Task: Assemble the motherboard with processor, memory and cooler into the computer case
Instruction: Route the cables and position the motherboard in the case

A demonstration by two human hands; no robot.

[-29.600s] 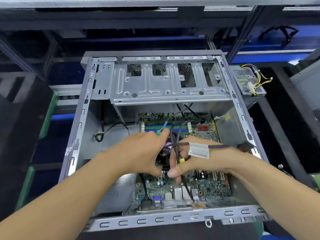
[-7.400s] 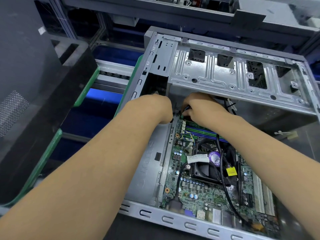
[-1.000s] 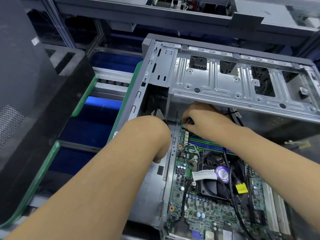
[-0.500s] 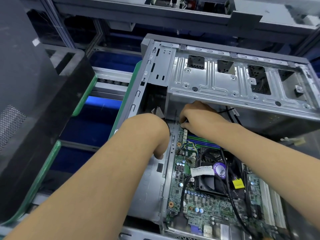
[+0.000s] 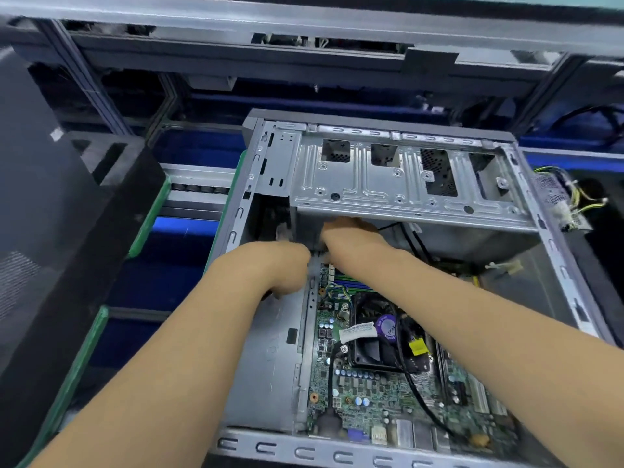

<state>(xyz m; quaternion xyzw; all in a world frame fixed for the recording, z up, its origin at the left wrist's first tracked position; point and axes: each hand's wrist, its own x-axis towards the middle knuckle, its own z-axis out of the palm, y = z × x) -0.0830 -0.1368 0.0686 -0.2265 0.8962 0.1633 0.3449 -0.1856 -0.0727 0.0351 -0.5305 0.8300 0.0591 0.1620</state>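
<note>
Green motherboard (image 5: 381, 393) lay flat inside the steel computer case (image 5: 398, 184), its long axis running near to far, with the black cooler (image 5: 378, 336) mounted mid-board. Both hands reached to its far left corner beneath the drive cage (image 5: 388, 194), the right hand (image 5: 351, 238) farther in and the left hand (image 5: 273, 268) just beside it. Neither hand's fingers showed, so I could not tell their grip.

One computer case (image 5: 398, 450) lies open, holding one motherboard (image 5: 378, 393) with one cooler fan (image 5: 374, 346) on it. Two hands reach in toward the case's far edge: one left hand (image 5: 283, 268), one right hand (image 5: 351, 234). One yellow tag (image 5: 418, 347) hangs on a cable.
</note>
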